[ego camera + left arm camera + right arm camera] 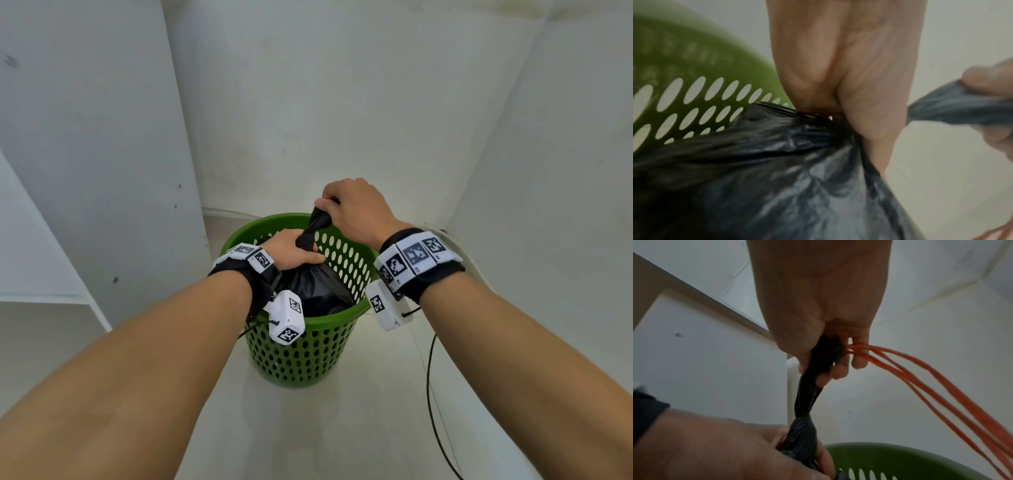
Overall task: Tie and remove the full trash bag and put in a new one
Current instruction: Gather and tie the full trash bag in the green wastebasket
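Note:
A full black trash bag (317,291) sits inside a green perforated bin (298,353) on the floor. Its top is gathered into a twisted neck (317,226). My left hand (293,253) grips the neck low down, just above the bag's bulge (777,170). My right hand (349,205) grips the upper end of the neck (828,353) and pulls it upward. Orange drawstrings (931,373) trail out of my right fist. In the right wrist view my left hand (735,449) is wrapped round the twisted plastic (801,430).
The bin stands in a corner between white walls (342,102) and a white cabinet panel (102,154) on the left. A thin black cable (433,404) runs over the floor to the right of the bin. Pale floor (325,428) lies in front.

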Tool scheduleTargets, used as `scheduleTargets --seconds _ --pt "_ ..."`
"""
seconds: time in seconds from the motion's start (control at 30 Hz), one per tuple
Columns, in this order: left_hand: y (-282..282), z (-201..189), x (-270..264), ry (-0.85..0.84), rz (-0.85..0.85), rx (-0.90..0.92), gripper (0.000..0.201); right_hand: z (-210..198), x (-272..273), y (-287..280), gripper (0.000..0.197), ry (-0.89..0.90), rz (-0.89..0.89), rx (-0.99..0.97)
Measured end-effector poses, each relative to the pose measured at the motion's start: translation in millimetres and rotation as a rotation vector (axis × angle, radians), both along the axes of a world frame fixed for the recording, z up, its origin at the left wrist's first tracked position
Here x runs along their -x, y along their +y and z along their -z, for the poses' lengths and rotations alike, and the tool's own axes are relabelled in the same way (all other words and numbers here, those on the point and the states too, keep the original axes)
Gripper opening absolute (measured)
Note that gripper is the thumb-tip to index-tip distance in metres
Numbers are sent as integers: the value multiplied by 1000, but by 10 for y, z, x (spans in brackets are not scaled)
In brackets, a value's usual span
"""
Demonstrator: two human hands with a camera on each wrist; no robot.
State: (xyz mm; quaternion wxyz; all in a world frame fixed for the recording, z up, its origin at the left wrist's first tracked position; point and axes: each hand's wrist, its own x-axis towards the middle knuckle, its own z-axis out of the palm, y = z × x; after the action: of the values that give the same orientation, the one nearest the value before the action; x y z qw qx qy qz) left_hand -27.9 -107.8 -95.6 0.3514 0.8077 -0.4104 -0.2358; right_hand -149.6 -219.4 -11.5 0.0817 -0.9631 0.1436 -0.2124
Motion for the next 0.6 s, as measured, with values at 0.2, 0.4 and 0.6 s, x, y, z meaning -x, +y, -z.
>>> scheduleTargets --seconds 0.2,0.4,0.6 --pt "303 -156 -159 167 -186 251 21 51 172 114 19 -224 65 335" --pt "726 -21 -292 -329 -545 -149 47 356 95 379 58 465 139 -16" --pt "759 290 -250 -195 -535 -189 49 658 -258 491 98 566 166 -312"
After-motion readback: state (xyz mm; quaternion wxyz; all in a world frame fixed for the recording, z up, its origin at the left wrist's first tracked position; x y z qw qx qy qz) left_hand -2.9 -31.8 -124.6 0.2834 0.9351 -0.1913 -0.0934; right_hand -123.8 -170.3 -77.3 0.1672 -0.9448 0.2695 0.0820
